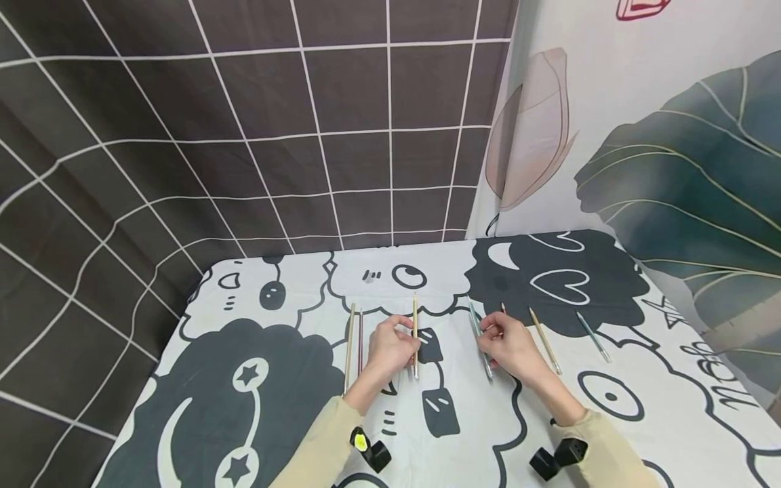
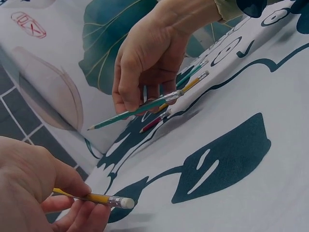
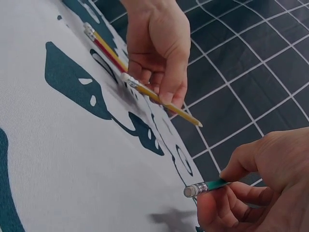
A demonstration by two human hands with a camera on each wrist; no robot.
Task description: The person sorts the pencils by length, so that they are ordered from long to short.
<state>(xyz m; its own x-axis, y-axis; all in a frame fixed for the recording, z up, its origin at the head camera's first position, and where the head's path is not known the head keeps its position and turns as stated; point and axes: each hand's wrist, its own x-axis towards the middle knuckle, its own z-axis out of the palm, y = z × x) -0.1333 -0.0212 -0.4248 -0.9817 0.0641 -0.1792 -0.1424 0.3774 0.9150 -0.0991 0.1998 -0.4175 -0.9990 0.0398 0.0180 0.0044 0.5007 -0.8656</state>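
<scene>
My left hand (image 1: 393,349) pinches a yellow pencil (image 1: 415,339) between thumb and fingers; in the left wrist view the pencil's white eraser end (image 2: 126,203) points away from the hand. My right hand (image 1: 511,347) pinches a green pencil (image 1: 473,317) by its side, and in the right wrist view its eraser end (image 3: 191,191) sticks out past the fingertips. Left of my left hand lie a yellow pencil (image 1: 350,342) and a dark red one (image 1: 361,342), side by side. Beside my right hand a red pencil (image 2: 155,121) is partly hidden.
Further right on the patterned cloth (image 1: 378,468) lie a yellow pencil (image 1: 545,341) and a green pencil (image 1: 593,337), apart and slanted. A dark gridded curtain (image 1: 354,163) hangs behind the table, with a leaf-print curtain (image 1: 689,183) at the right.
</scene>
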